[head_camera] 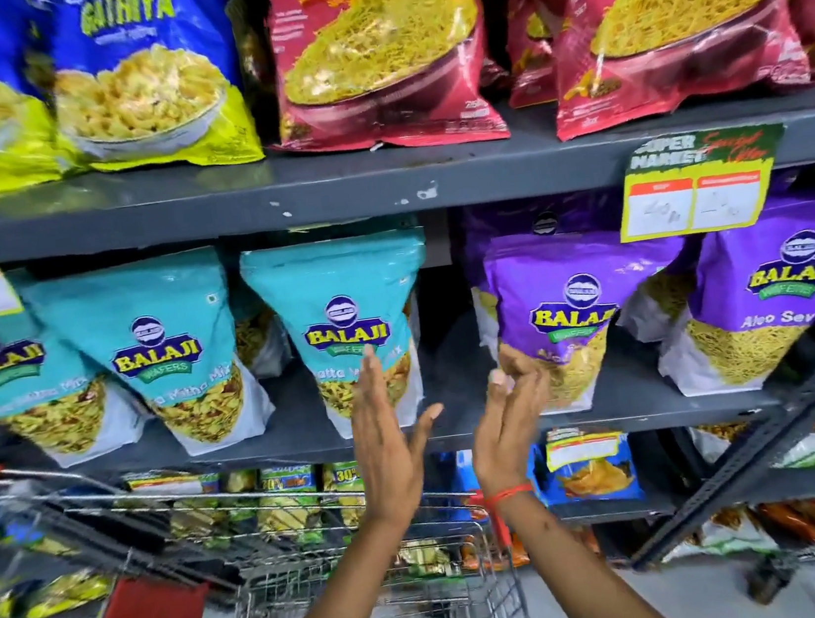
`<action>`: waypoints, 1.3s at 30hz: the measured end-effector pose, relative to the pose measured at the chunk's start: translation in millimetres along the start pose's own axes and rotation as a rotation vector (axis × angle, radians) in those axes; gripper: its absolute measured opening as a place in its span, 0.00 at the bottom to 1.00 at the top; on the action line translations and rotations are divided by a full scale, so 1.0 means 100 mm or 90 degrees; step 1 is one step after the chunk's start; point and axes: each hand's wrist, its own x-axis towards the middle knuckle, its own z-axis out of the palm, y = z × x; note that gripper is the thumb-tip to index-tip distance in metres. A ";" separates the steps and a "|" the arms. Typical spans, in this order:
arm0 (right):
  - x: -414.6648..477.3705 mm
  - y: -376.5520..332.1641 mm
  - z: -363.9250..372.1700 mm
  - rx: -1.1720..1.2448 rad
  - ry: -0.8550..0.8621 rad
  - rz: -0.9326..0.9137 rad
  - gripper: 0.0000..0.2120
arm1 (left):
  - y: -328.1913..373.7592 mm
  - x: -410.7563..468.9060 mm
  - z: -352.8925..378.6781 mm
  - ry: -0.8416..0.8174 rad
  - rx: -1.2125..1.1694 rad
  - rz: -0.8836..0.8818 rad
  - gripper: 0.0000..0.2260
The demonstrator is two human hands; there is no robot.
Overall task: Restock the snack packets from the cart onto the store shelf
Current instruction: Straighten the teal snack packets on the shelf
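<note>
Hands: left hand (387,446) and right hand (510,419) both spread wide, empty.
Teal packet (345,327): likely light, crinkly, slippery; grip both side edges.

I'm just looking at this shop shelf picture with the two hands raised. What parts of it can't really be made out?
All in the head view:
- Price tag: the handwritten prices are too blurred to read.
- Teal packet: the left hand covers part of its flavour name.
- Purple packet: the right hand hides its lower label.
- Cart: what is inside is blurred and screened by the wires and the arms.
- Top-shelf packets: cut off by the upper edge.
</note>
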 end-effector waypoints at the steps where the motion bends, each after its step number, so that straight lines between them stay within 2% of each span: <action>1: -0.22 -0.13 0.37 0.004 -0.041 0.010 0.18 | -0.29 0.04 -0.30 0.036 0.020 -0.043 0.37; 5: -0.28 0.00 0.75 -0.020 -0.102 0.080 0.20 | -0.78 0.21 -0.46 -0.005 -0.064 -0.162 0.46; 8: -0.29 0.16 1.00 -0.017 -0.181 0.215 0.24 | -1.15 0.30 -0.55 -0.146 -0.136 -0.299 0.53; 10: -0.25 0.28 1.00 0.015 -0.223 0.297 0.21 | -1.25 0.26 -0.52 -0.247 -0.117 -0.335 0.47; 13: -0.22 0.33 0.86 0.059 -0.247 0.379 0.16 | -1.29 0.23 -0.46 -0.276 -0.111 -0.357 0.37; 16: -0.17 0.41 0.70 0.044 -0.228 0.396 0.21 | -1.15 0.19 -0.36 -0.285 -0.125 -0.367 0.28; 17: -0.16 0.45 0.69 0.045 -0.219 0.398 0.26 | -1.11 0.19 -0.32 -0.279 -0.127 -0.361 0.26; 19: -0.17 0.47 0.76 0.062 -0.188 0.418 0.38 | -1.13 0.22 -0.31 -0.262 -0.138 -0.353 0.29; 20: -0.17 0.43 0.80 0.074 -0.171 0.414 0.38 | -1.15 0.24 -0.30 -0.258 -0.138 -0.348 0.31; 21: -0.17 0.41 0.83 0.079 -0.161 0.399 0.33 | -1.18 0.26 -0.29 -0.260 -0.130 -0.342 0.32; 26: -0.25 0.39 1.01 0.092 -0.146 0.366 0.22 | -1.36 0.36 -0.36 -0.285 -0.123 -0.333 0.26; 32: -0.38 0.40 1.23 0.084 -0.158 0.378 0.24 | -1.58 0.46 -0.49 -0.307 -0.129 -0.332 0.25; 39: -0.36 0.39 1.22 0.084 -0.183 0.370 0.22 | -1.57 0.52 -0.53 -0.334 -0.124 -0.311 0.26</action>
